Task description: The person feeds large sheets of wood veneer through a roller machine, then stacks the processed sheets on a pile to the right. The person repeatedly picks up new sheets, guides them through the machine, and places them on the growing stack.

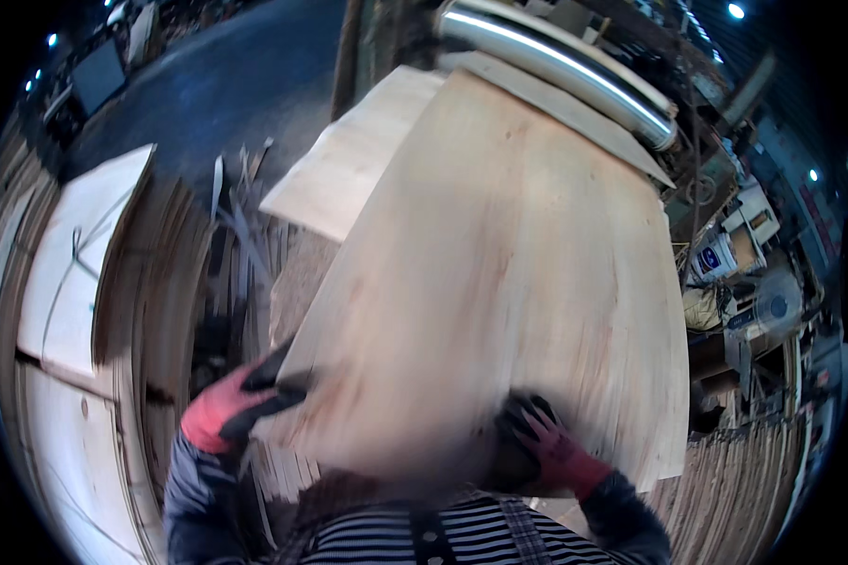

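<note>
A large pale wood veneer sheet [481, 254] stretches from in front of my body toward a shiny metal roller [556, 71]. My left hand [240, 405], in a red and black glove, is closed on the sheet's near left edge. My right hand [546, 438], gloved alike, lies on the near part of the sheet, right of its middle, with fingers spread. Motion blurs the sheet's near edge and softens the right fingertips. A second veneer sheet [358, 151] sticks out from beneath on the far left.
Stacks of veneer [75, 264] stand at my left, the top one tied with cord. More stacked sheets [735, 480] are at the near right. Thin wood strips [245, 226] lie left of the sheet. A white bucket [711, 262] and a fan [775, 303] stand to the right.
</note>
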Action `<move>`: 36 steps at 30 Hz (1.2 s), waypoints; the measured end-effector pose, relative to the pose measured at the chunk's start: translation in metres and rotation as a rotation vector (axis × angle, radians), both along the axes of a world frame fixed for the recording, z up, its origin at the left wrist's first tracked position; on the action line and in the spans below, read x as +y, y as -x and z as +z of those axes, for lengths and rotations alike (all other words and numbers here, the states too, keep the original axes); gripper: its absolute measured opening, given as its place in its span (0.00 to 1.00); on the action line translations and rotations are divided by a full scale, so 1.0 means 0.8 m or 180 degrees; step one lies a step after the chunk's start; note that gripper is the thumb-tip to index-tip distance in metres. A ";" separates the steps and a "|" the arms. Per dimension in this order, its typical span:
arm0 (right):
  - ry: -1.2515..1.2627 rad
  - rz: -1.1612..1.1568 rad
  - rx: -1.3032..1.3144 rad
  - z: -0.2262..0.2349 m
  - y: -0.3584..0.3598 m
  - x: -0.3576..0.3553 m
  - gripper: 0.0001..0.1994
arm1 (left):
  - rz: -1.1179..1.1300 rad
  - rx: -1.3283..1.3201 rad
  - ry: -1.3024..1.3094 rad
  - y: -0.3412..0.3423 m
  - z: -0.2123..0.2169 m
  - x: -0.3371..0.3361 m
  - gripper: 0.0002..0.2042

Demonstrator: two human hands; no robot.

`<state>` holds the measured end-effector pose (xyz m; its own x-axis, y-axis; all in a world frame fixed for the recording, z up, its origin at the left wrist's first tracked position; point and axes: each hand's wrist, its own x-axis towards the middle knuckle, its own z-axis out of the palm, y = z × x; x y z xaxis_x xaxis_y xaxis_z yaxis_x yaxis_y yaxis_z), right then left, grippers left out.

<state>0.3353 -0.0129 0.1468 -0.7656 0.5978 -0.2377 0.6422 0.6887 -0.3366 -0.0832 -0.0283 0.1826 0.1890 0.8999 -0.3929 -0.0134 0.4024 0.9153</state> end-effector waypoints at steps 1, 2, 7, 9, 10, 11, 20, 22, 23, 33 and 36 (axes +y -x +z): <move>-0.0128 -0.0215 0.0010 -0.004 -0.003 -0.026 0.43 | 0.0073 0.0207 -0.0142 -0.013 0.022 -0.002 0.28; -0.0255 -0.0483 0.0013 0.001 -0.004 -0.054 0.42 | 0.0213 -0.0075 -0.0170 -0.009 0.021 0.001 0.29; -0.1990 -0.1007 0.0504 -0.019 -0.050 -0.134 0.35 | -0.0416 0.0174 -0.2603 -0.037 0.096 0.038 0.28; -0.1813 -0.1879 0.0274 0.028 -0.054 -0.154 0.28 | -0.0168 0.0538 -0.3393 -0.030 0.084 0.061 0.28; -0.2211 -0.1990 0.0274 0.047 -0.056 -0.157 0.26 | 0.0048 0.0374 -0.3344 -0.029 0.069 0.072 0.28; -0.2607 -0.2101 0.0273 0.066 -0.055 -0.156 0.25 | 0.0279 0.0162 -0.3088 -0.027 0.050 0.080 0.28; -0.2871 -0.1814 -0.0473 0.152 -0.019 0.004 0.26 | -0.0140 0.3046 -0.2206 -0.066 -0.150 -0.029 0.27; -0.2870 -0.1841 -0.0363 0.126 -0.035 0.067 0.24 | 0.0110 0.2135 -0.2105 -0.076 -0.147 -0.017 0.25; -0.2815 -0.1845 -0.0271 0.109 -0.044 0.103 0.23 | 0.0270 0.1495 -0.1921 -0.071 -0.142 -0.008 0.25; -0.2191 -0.2221 -0.0082 -0.022 -0.059 0.382 0.25 | 0.0636 0.1557 -0.1230 -0.064 -0.147 -0.006 0.25; -0.2466 -0.2187 -0.0416 -0.043 -0.061 0.403 0.29 | 0.0571 0.1543 -0.1075 -0.061 -0.144 0.002 0.23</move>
